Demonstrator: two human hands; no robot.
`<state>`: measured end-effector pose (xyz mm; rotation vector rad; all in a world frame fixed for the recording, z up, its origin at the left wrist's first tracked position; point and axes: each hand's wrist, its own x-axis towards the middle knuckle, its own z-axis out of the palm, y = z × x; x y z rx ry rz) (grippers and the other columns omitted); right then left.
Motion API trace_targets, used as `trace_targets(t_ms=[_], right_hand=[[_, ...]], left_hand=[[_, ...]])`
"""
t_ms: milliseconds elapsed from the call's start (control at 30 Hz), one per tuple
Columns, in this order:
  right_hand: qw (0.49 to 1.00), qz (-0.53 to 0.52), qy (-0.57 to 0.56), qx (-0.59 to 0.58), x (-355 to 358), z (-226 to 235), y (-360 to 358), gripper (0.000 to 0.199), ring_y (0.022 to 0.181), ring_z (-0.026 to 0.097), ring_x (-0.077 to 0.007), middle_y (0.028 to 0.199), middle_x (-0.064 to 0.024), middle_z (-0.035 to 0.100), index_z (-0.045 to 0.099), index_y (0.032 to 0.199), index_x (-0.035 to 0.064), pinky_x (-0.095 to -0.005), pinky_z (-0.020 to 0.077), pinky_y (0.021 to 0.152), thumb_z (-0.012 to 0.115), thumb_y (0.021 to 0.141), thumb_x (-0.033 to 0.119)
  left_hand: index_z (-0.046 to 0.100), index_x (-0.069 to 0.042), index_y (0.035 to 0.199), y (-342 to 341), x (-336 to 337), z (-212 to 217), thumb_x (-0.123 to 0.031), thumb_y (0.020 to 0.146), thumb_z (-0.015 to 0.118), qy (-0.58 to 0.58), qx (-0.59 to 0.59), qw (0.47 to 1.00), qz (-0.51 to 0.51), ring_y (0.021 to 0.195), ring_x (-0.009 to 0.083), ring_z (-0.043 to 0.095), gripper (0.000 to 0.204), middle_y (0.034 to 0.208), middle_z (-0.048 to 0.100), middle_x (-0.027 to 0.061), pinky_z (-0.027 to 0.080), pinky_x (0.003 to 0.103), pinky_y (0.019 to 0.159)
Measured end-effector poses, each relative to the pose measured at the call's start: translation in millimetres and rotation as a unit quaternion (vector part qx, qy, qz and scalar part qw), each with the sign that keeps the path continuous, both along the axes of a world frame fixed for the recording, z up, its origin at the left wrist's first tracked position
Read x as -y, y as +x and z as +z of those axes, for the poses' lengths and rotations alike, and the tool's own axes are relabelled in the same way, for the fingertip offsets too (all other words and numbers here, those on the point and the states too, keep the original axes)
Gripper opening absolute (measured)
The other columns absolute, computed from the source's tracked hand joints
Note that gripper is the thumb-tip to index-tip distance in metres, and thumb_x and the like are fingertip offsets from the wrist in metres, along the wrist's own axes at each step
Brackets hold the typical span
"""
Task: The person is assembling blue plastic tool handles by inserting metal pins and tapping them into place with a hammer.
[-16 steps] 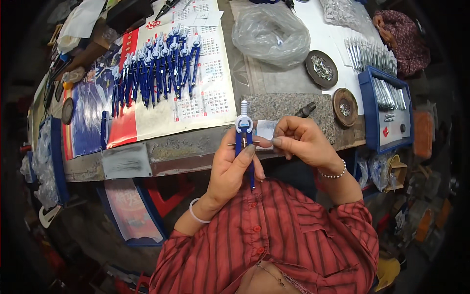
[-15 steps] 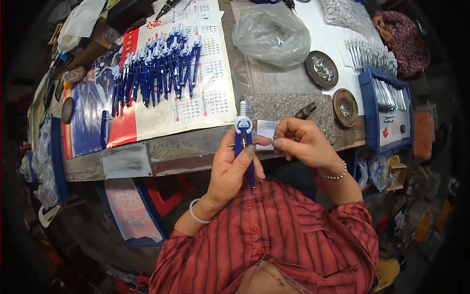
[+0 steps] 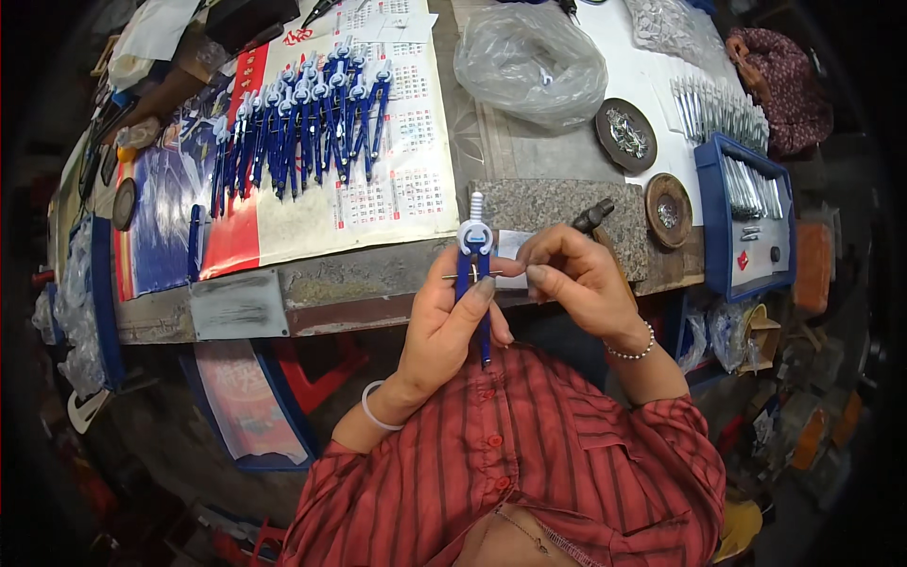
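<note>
My left hand [image 3: 446, 312] is closed around a blue drawing compass [image 3: 475, 241], which stands upright with its pale ridged handle at the top. A thin metal rod [image 3: 453, 276] runs crosswise through the compass legs. Just to the right, my right hand [image 3: 578, 283] has thumb and forefinger pinched together close to the rod's right end. Whatever sits between those fingertips is too small to make out. Many similar blue compasses [image 3: 307, 123] lie in a pile on a printed calendar sheet [image 3: 397, 203] at the far left.
A granite slab [image 3: 529, 203] with a dark-handled tool [image 3: 593, 215] lies beyond my hands. Two round dishes of small metal parts [image 3: 625, 134], a clear plastic bag [image 3: 529, 66] and a blue tray [image 3: 715, 222] stand farther right. Another person's sleeve [image 3: 789, 94] shows at far right.
The view has shifted slightly. My left hand keeps hold of the compass, and my right hand stays pinched beside the rod with its fingers slightly turned.
</note>
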<state>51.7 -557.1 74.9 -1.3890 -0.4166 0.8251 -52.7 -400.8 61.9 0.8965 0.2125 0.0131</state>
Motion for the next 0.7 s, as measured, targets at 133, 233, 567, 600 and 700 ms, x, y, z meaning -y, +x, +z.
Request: trace_targets(t_ms=[133,233,567,600,700], right_hand=[[0.998,-0.059,0.009,0.002,-1,-1,3,0.007,0.065,0.053,-0.0090,0.088,-0.0110,0.059,0.049,0.086,0.0027,-0.0215,0.0448,0.058,0.056,0.085,0.000],[0.998,-0.055,0.003,-0.033,-2,-3,9,0.008,0.060,0.053,-0.0077,0.082,-0.0123,0.061,0.049,0.085,0.0034,-0.0188,0.0430,0.054,0.056,0.084,-0.001],[0.994,-0.050,-0.033,-0.086,-10,0,10,0.012,0.059,0.053,-0.0063,0.079,-0.0072,0.062,0.055,0.094,0.0012,-0.0175,0.0424,0.053,0.062,0.085,0.004],[0.994,-0.039,-0.040,-0.090,-10,0,10,0.012,0.061,0.054,-0.0064,0.080,-0.0068,0.062,0.055,0.094,0.0011,-0.0178,0.0430,0.054,0.062,0.085,0.003],[0.997,-0.018,-0.040,-0.067,-10,-4,11,0.012,0.064,0.054,-0.0065,0.080,-0.0060,0.061,0.054,0.094,0.0016,-0.0180,0.0436,0.056,0.061,0.085,0.003]], left_hand=[[0.032,0.000,0.132,-1,-2,-4,-0.013,0.097,0.044,-0.047,-0.039,0.998,-0.015,0.060,0.0121,0.058,0.039,0.110,0.057,0.0140,0.049,0.023,0.055],[0.034,-0.004,0.133,2,-3,-9,-0.014,0.097,0.044,-0.113,-0.080,0.989,-0.041,0.059,0.0125,0.058,0.038,0.105,0.057,0.0132,0.049,0.023,0.054],[0.036,-0.003,0.134,7,-2,-14,-0.022,0.099,0.042,-0.144,-0.123,0.982,-0.020,0.059,0.0127,0.056,0.040,0.098,0.057,0.0119,0.047,0.023,0.053],[0.037,-0.003,0.133,7,-2,-14,-0.021,0.099,0.042,-0.142,-0.125,0.982,-0.020,0.059,0.0127,0.056,0.038,0.096,0.057,0.0112,0.047,0.023,0.053],[0.038,-0.003,0.130,5,-1,-16,-0.017,0.098,0.043,-0.104,-0.114,0.988,-0.034,0.059,0.0125,0.056,0.035,0.093,0.056,0.0100,0.047,0.022,0.053]])
